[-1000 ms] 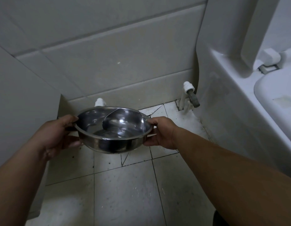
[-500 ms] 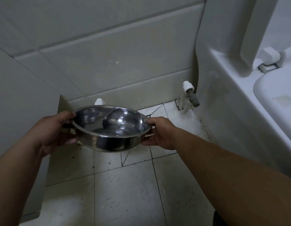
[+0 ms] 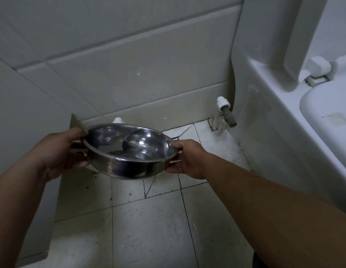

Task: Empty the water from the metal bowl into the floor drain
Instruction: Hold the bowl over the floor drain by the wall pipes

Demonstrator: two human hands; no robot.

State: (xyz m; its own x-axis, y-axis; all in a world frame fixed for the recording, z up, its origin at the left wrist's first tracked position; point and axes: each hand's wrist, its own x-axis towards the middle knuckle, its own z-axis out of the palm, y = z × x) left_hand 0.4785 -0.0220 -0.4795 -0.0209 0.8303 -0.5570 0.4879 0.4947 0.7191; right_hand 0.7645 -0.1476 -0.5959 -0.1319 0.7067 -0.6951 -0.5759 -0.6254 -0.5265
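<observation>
The metal bowl (image 3: 129, 149) is held in the air at centre left of the frame, above the tiled floor (image 3: 148, 229). The left hand (image 3: 58, 151) grips the side handle at the bowl's left, thumb over the rim; the right hand (image 3: 187, 159) grips the handle at the bowl's right, thumb likewise on top. Both hands are clamped on the bowl, apart from each other by its full width.

Risks, as judged from this position:
- No floor drain can be identified in the frame; it may lie behind the bowl or outside the view. Tipping without locating it would send water across the tiles.
- The floor is stained and cracked near the centre of the frame; wet tiles could become a slip hazard.
- A fast tip may splash against the wall tiles (image 3: 129, 74) or the white toilet base (image 3: 265, 132) at the right.
- The pipe fitting (image 3: 226, 113) at right of centre stands near the bowl's right side; a wide swing could strike it.

Contents: the bowl carries a curved divider (image 3: 127, 138) splitting it into two compartments. A shallow layer of water appears to sit at the bottom, though reflections on the metal make the amount hard to judge. The bowl sits nearly level, the near rim slightly lower. No water is leaving it.
</observation>
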